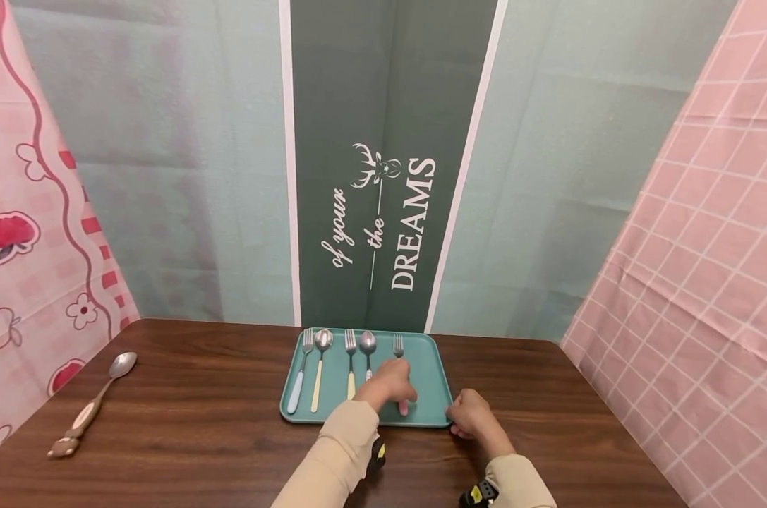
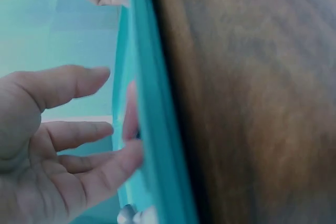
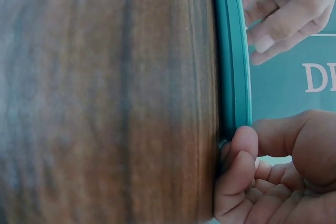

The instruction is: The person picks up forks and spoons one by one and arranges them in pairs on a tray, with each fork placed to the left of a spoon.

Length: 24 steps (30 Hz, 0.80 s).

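A teal tray lies on the wooden table with cutlery in a row on it. My left hand hovers over a pink-handled fork, hiding its middle. In the left wrist view, thumb and fingers stand apart around the pink handle without gripping it. My right hand pinches the tray's near right corner between thumb and curled fingers, clearly seen in the right wrist view. Left of the pink fork lie a spoon, its handle partly covered, a yellow-handled fork, a yellow-handled spoon and a blue-handled fork.
A long spoon with a decorated handle lies on the table at the far left. Behind the tray hangs a green cloth with white lettering. Pink patterned cloths flank the table on both sides.
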Each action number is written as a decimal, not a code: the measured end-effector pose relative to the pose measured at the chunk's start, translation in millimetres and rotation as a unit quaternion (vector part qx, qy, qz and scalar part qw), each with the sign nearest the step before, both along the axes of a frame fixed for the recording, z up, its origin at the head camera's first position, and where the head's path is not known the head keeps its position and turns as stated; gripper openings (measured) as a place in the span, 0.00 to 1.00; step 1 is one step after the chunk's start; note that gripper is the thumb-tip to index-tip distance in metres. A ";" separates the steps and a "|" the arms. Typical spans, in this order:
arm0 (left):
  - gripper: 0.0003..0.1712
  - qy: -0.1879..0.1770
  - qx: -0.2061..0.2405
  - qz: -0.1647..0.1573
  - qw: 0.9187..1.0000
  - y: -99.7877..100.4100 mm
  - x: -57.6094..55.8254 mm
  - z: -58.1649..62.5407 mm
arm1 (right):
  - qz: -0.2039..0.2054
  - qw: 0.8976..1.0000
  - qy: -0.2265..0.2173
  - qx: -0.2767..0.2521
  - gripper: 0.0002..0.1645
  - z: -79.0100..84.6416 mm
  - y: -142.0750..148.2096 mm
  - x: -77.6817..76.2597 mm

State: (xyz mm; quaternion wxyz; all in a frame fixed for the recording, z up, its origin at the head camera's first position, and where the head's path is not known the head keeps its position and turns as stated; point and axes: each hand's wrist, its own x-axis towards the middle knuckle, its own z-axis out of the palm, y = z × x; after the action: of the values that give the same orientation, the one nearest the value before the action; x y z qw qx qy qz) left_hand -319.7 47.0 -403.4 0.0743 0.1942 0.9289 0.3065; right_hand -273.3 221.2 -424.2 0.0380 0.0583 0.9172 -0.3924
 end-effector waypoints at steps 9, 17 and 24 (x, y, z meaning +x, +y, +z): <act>0.10 0.064 -0.088 -0.015 0.994 -6.9 4.1 4.4 | 0.000 1.000 -0.001 -0.001 0.10 -1.3 -0.1 -1.3; 0.10 0.119 -0.135 -0.008 0.984 -7.8 5.0 5.7 | -0.001 1.000 -0.001 -0.004 0.11 -2.8 0.3 -0.8; 0.14 0.127 -0.142 0.001 0.982 -11.3 4.6 6.8 | 0.002 1.000 0.001 -0.005 0.11 -1.4 -0.2 0.2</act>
State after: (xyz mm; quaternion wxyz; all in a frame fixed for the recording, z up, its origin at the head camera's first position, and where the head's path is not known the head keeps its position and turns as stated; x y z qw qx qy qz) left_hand -315.1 35.7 -396.6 -0.0181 0.2182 0.9651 0.1440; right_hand -273.1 221.1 -425.6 0.0382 0.0564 0.9153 -0.3969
